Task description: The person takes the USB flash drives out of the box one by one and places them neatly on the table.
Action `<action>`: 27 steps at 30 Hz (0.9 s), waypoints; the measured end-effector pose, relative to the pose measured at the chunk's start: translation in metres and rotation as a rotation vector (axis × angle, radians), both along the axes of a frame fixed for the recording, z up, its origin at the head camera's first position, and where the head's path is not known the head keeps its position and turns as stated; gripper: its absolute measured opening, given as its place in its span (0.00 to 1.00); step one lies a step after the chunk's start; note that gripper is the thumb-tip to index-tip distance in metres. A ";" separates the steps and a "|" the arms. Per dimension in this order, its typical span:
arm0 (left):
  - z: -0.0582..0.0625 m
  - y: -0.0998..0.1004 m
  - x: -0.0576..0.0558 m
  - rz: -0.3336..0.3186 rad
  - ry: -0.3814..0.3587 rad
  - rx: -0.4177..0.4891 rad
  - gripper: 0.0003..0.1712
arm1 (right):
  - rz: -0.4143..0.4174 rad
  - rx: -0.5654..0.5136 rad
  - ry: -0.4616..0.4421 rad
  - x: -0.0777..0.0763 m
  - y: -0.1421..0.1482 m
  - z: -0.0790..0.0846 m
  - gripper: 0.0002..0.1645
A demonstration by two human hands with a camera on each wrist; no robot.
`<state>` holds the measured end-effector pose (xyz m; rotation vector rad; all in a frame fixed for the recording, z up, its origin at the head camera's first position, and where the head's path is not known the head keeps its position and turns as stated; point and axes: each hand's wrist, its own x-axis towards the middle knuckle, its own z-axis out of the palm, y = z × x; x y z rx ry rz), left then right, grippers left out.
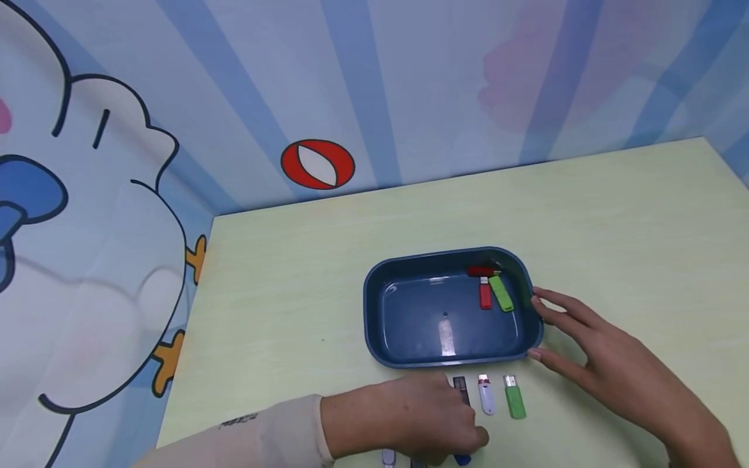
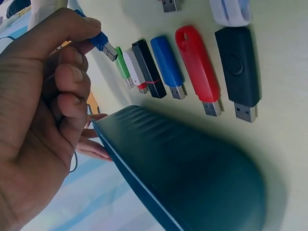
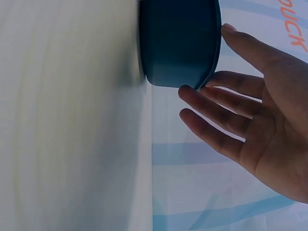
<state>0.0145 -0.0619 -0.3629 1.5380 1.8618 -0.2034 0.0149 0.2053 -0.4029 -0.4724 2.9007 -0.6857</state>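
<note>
Between thumb and forefinger, my left hand (image 2: 43, 91) pinches a blue USB stick (image 2: 100, 41), its metal plug sticking out. In the head view that left hand (image 1: 412, 416) is just in front of a dark blue plastic bin (image 1: 404, 365), over a spread of USB sticks. My right hand (image 1: 614, 364) touches the bin's right end with spread fingertips. In the right wrist view, the thumb and fingers (image 3: 245, 48) of this hand lie along the rim. Inside the bin are two red USB sticks, one of them upright (image 1: 485, 294), and a green one (image 1: 500, 294).
On the table (image 1: 281, 299) lie a green USB stick (image 1: 514, 398), a white one (image 1: 486, 395) and a black one (image 1: 460, 387). The left wrist view also shows a blue stick (image 2: 167, 62), a red one (image 2: 198, 67) and a wider black one (image 2: 238, 67). A cartoon-printed wall (image 1: 433, 84) stands behind.
</note>
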 end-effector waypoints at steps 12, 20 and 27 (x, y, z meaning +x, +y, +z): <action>-0.012 0.000 0.011 -0.096 0.036 0.003 0.14 | 0.007 -0.004 0.017 0.001 0.000 0.001 0.47; -0.019 -0.001 0.016 -0.051 -0.042 0.001 0.17 | -0.005 -0.002 0.019 0.001 0.000 0.001 0.47; -0.022 0.000 0.022 -0.054 -0.039 -0.027 0.18 | -0.008 -0.005 0.010 0.001 0.000 0.001 0.47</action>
